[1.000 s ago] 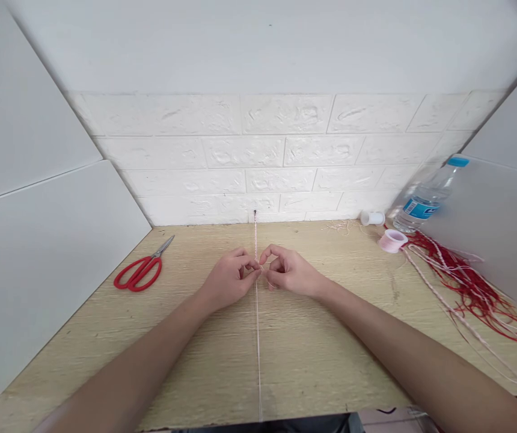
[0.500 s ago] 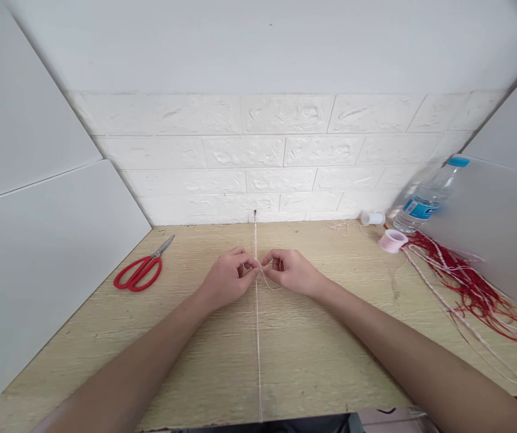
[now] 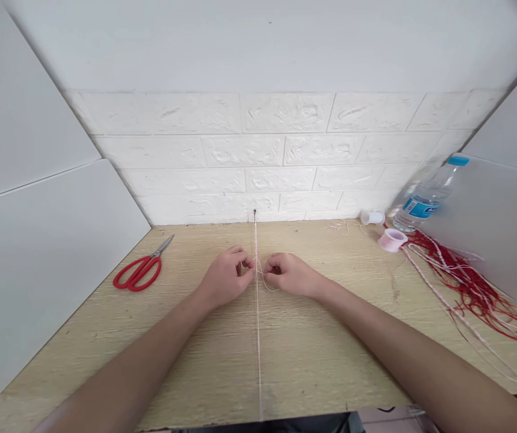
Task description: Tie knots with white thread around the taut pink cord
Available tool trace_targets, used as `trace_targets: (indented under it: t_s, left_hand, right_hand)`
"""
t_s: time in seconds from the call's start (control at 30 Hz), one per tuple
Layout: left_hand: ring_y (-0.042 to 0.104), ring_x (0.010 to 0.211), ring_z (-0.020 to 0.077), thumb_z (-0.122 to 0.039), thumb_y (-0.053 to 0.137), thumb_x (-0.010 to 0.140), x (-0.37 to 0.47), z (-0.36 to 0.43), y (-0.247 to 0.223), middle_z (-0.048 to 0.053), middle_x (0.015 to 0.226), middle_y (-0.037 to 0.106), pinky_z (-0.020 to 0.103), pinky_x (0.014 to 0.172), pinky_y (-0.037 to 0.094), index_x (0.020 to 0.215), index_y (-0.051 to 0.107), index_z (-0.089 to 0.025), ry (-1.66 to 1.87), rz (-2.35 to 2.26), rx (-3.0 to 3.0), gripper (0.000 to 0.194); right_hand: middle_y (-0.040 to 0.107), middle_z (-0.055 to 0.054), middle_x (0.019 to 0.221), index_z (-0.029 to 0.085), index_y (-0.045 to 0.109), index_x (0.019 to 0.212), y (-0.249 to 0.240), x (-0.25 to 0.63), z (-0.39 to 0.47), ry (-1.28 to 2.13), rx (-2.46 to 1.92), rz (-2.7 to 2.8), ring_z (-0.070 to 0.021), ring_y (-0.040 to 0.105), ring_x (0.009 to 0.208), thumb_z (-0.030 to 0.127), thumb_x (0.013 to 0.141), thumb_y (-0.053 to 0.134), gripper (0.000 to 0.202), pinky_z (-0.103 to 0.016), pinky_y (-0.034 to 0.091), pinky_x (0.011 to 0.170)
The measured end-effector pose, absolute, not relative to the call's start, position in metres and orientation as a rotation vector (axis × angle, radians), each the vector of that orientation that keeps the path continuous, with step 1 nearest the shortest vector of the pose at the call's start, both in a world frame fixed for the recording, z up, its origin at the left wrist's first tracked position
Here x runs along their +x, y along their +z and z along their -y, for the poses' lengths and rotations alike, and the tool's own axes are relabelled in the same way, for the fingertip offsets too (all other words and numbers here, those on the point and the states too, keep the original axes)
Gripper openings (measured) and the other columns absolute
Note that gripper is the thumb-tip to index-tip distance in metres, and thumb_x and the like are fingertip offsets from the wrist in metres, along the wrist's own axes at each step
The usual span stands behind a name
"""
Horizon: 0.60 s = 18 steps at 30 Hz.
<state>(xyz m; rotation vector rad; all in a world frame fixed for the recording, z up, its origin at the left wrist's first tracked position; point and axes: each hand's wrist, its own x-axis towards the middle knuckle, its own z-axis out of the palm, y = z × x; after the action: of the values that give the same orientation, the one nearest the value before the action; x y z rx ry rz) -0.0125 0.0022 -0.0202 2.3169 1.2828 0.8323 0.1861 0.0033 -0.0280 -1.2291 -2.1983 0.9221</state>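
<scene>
A pale pink braided cord runs from a small dark fixing point at the wall's foot towards me. Below the braid, straight pale strands stretch down to the table's front edge. My left hand pinches a thin thread just left of the braid's lower end. On the other side, my right hand has its thumb and forefinger closed on a thread. A loose loop of thread hangs between the hands, right of the straight strands. The exact thread ends in the fingertips are too fine to make out.
Red-handled scissors lie at the left. At the right are a pink thread spool, a white spool, a water bottle and a heap of red cords. White panels flank the wooden table.
My right thumb and forefinger, slightly apart before, have closed together. The loose thread loop now sits closer to the straight strands. The left hand has shifted slightly left.
</scene>
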Motion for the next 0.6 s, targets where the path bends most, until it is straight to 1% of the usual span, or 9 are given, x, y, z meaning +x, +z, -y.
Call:
trace_targets:
  t_s: [0.1,0.2,0.37,0.47,0.6]
  left_hand:
    - [0.046,0.058,0.0097,-0.020,0.054,0.076,-0.0139,-0.0032,-0.0196,0.000,0.076,0.053,0.025,0.056,0.039,0.071,0.059,-0.018,0.810,-1.299,2.318,0.007]
    - [0.046,0.058,0.0101,-0.019,0.054,0.075,-0.0148,-0.0039,-0.0192,0.000,0.075,0.053,0.026,0.056,0.038,0.069,0.058,-0.018,0.785,-1.314,2.316,0.007]
    - [0.046,0.058,0.0103,-0.022,0.054,0.076,-0.0149,-0.0035,-0.0190,0.000,0.079,0.054,0.026,0.056,0.039,0.070,0.060,-0.019,0.770,-1.337,2.302,0.009]
    - [0.044,0.057,0.0102,-0.025,0.055,0.077,-0.0146,-0.0030,-0.0186,0.001,0.081,0.053,0.026,0.056,0.039,0.072,0.061,-0.019,0.781,-1.342,2.293,0.010]
    - [0.045,0.058,0.0103,-0.030,0.055,0.080,-0.0143,-0.0037,-0.0187,0.001,0.082,0.053,0.026,0.056,0.039,0.073,0.063,-0.020,0.781,-1.340,2.273,0.014]
  right_hand:
    - [0.055,0.001,0.069,0.016,0.053,0.063,-0.0257,0.1872,-0.0031,0.973,-1.229,2.196,-0.0098,0.046,0.060,0.019,0.074,0.048,0.012,-0.022,0.033,0.053]
    - [0.054,0.001,0.069,0.016,0.054,0.067,-0.0219,0.1890,-0.0024,1.058,-1.213,2.171,-0.0097,0.045,0.059,0.021,0.075,0.048,0.011,-0.022,0.033,0.052]
    - [0.049,0.002,0.065,0.016,0.055,0.071,-0.0181,0.1912,-0.0021,1.200,-1.199,2.099,-0.0094,0.041,0.057,0.028,0.077,0.051,0.014,-0.021,0.031,0.049]
    - [0.047,0.003,0.063,0.017,0.053,0.069,-0.0198,0.1904,-0.0024,1.199,-1.209,2.080,-0.0091,0.039,0.055,0.032,0.078,0.053,0.018,-0.022,0.030,0.048]
    - [0.048,0.002,0.064,0.017,0.052,0.067,-0.0243,0.1887,-0.0028,1.137,-1.192,2.087,-0.0092,0.040,0.056,0.034,0.078,0.055,0.021,-0.021,0.030,0.049]
